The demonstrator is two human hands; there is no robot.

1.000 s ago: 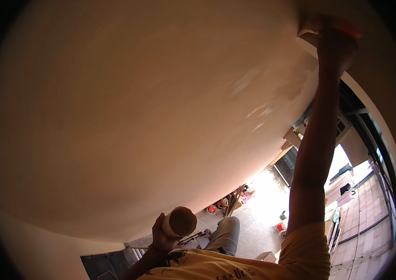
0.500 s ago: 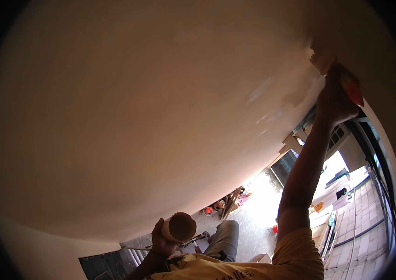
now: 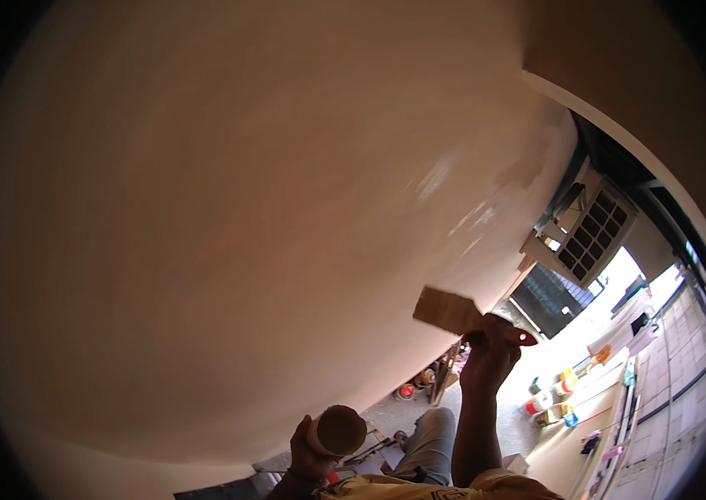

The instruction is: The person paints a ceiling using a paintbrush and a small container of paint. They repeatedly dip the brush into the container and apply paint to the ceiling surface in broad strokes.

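In my right hand [image 3: 490, 354] is a wide flat paintbrush [image 3: 446, 310], gripped by its red-ended handle with the bristles pointing left. The brush is in front of the wall, lower right of centre. My left hand [image 3: 307, 454] is wrapped round a round pale cup [image 3: 339, 431] at the bottom, its mouth tilted toward me; what lies inside is too dark to make out. A large beige wall [image 3: 244, 217] fills most of the view, with shiny wet-looking streaks [image 3: 471, 218] and a darker patch at its right side.
Far below on the floor stand a red pot [image 3: 404, 392], planks [image 3: 446, 373] and several buckets [image 3: 538, 404]. At the right are a white-framed grid window [image 3: 593, 236], hanging cloths [image 3: 619, 329] and a pale block wall [image 3: 676, 400]. A curved ledge [image 3: 611, 112] runs along the upper right.
My right hand has come down and left from the upper right corner of the wall, bringing the paintbrush with it. The cup in my left hand has shifted slightly right and down.
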